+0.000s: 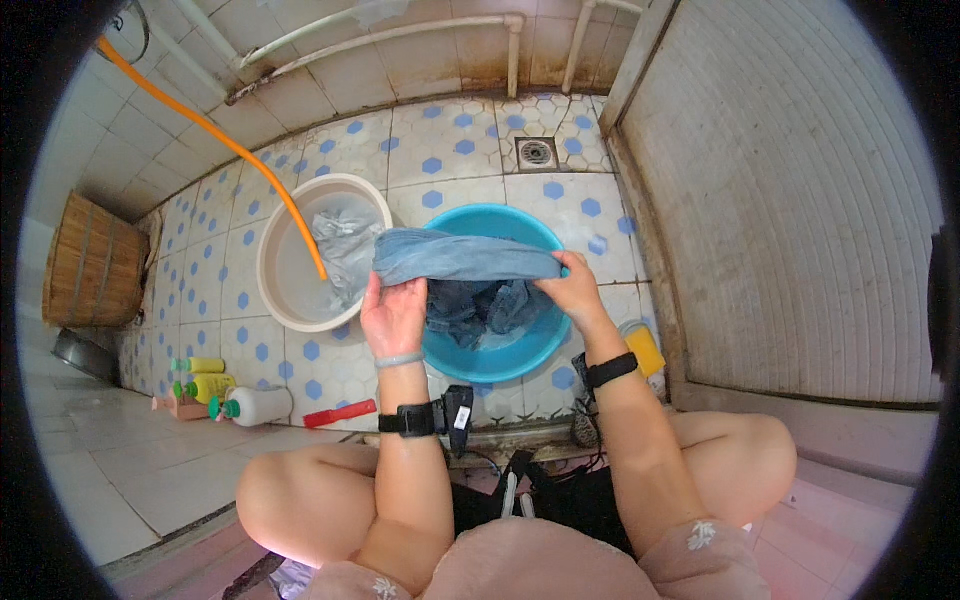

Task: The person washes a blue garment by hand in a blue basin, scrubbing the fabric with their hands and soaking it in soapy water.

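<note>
A band of light blue denim-like cloth [465, 256] is stretched between my hands, above a turquoise plastic basin [517, 367]. My left hand [395, 315], palm up, supports the cloth's left end, its fingertips partly hidden by the fabric. At the other end, my right hand [574, 289] grips the cloth between thumb and fingers. Dark blue wet clothing [487, 307] lies in water in the basin below. To the left stands a cream plastic basin [271, 289] holding cloudy water and a pale grey garment [346, 247].
An orange hose [225, 139] runs down into the cream basin. Several bottles, including a white one [259, 405], lie near a red brush [340, 414]. A wooden tub [97, 262] stands at left. A floor drain [536, 154] and a ribbed door panel [780, 202] are beyond and right.
</note>
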A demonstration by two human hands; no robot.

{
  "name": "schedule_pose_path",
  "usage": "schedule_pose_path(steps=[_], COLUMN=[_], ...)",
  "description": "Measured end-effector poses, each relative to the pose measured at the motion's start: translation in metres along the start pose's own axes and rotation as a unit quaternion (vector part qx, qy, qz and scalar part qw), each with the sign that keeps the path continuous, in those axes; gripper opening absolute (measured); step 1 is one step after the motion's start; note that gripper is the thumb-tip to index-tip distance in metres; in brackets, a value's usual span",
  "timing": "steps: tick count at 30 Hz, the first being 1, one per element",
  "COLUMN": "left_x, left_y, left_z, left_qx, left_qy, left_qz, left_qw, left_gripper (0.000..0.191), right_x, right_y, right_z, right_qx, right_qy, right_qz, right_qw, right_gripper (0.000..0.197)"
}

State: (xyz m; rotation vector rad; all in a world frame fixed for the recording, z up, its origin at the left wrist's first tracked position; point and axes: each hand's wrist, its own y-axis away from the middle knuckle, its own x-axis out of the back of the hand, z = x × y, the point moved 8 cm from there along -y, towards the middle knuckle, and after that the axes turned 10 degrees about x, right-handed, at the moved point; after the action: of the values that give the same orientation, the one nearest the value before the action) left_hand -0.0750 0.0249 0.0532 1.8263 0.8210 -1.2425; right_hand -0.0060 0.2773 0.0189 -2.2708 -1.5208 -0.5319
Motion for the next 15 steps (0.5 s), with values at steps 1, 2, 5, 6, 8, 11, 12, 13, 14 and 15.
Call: schedule_pose_path(steps=[1,2,5,6,8,11,12,13,14,15], left_x=[0.03,0.052,0.107,0.106,0.109,0.092,0.093,0.092,0.096,0.09], left_y=[-0.004,-0.005,0.005,0.025,0.038,0.016,0.004,-0.005,-0.008,-0.008], left_z=[0.016,0.027,-0.054,-0.096,-0.123,-0.121,-0.106,-0.09,-0.084,-0.08], left_qx=[-0.006,0.122,0.187,0.188,0.248,0.322,0.252,0.179,0.191,0.188], left_qy=[-0.006,0.041,-0.011,-0.055,-0.056,-0.065,-0.127,-0.187,-0.12,-0.114], left_qz=[-0.001,-0.087,0.285,0.43,0.443,0.166,0.157,0.149,0.171,0.166], left_qw=[1.0,0.988,0.94,0.881,0.86,0.93,0.946,0.954,0.959,0.961], left_gripper=[0.035,0.045,0.07,0.076,0.079,0.08,0.079,0.079,0.074,0.074], right_x=[-0.003,-0.017,-0.014,-0.016,-0.03,-0.071,-0.071,-0.071,-0.07,-0.064], right_y=[-0.002,-0.004,0.006,0.006,0.014,0.034,0.038,0.042,0.047,0.052], right_z=[0.001,-0.012,0.002,0.012,-0.001,-0.049,-0.058,-0.07,-0.077,-0.097], right_qx=[-0.022,-0.024,-0.051,-0.075,-0.026,0.098,0.129,0.16,0.165,0.163], right_qy=[-0.039,-0.086,-0.073,-0.074,0.016,0.17,0.161,0.15,0.154,0.014], right_qz=[0.019,0.045,0.109,0.082,0.036,-0.165,-0.174,-0.183,-0.186,-0.173], right_qw=[0.999,0.995,0.99,0.991,0.999,0.966,0.963,0.958,0.956,0.971], right_gripper=[0.052,0.055,0.058,0.061,0.059,0.048,0.05,0.051,0.051,0.05])
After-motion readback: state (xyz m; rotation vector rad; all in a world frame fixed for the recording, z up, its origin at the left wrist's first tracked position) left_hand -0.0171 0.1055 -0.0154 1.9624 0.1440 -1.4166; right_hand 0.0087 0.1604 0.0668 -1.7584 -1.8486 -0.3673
